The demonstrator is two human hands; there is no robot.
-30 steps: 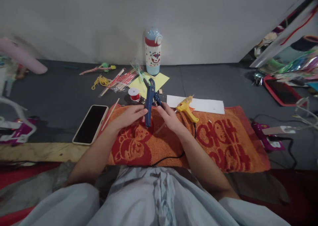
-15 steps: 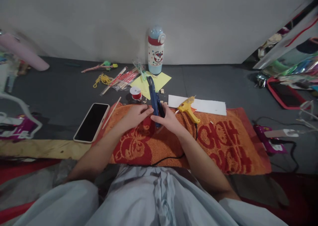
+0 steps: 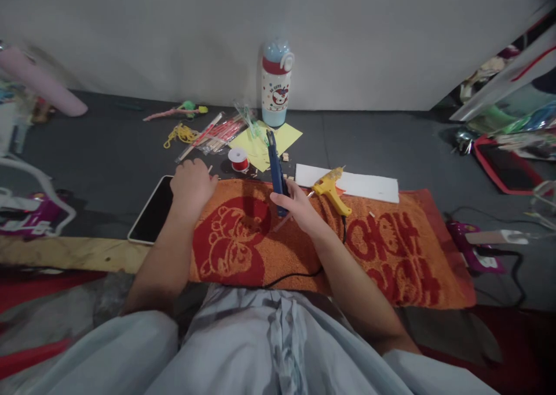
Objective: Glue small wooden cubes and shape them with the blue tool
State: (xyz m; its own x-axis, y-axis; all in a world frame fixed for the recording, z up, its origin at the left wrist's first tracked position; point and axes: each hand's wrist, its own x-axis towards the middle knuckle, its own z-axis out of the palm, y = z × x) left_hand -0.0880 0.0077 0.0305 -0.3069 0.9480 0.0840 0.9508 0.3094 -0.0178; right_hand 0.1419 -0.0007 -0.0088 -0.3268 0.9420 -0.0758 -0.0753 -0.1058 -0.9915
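Note:
My left hand (image 3: 193, 183) is closed, knuckles up, over the thin wooden stick (image 3: 211, 168) at the towel's left edge. Only the stick's far tip shows; the fingertips are hidden. Under that wrist and forearm lies a phone (image 3: 150, 218) with a dark screen, partly covered. My right hand (image 3: 297, 204) grips a long dark blue hand tool (image 3: 275, 166), held upright over the towel; its exact kind is unclear. Just right of this hand, a yellow hot glue gun (image 3: 332, 191) rests on the orange-and-red towel (image 3: 286, 256), its glue-stained nozzle pointing away.
A white strip of board (image 3: 369, 186) lies behind the glue gun. Further back are a drink bottle (image 3: 275, 88), yellow paper (image 3: 286, 136), a red ribbon spool (image 3: 238, 160) and wrapped sticks (image 3: 223, 134). A black cord (image 3: 295, 275) crosses the towel. Purple power strips (image 3: 471, 247) sit at both sides.
My left hand has moved away from the blue tool, leftward to the wooden stick beside the phone. My right hand keeps the tool, now turned a little more upright.

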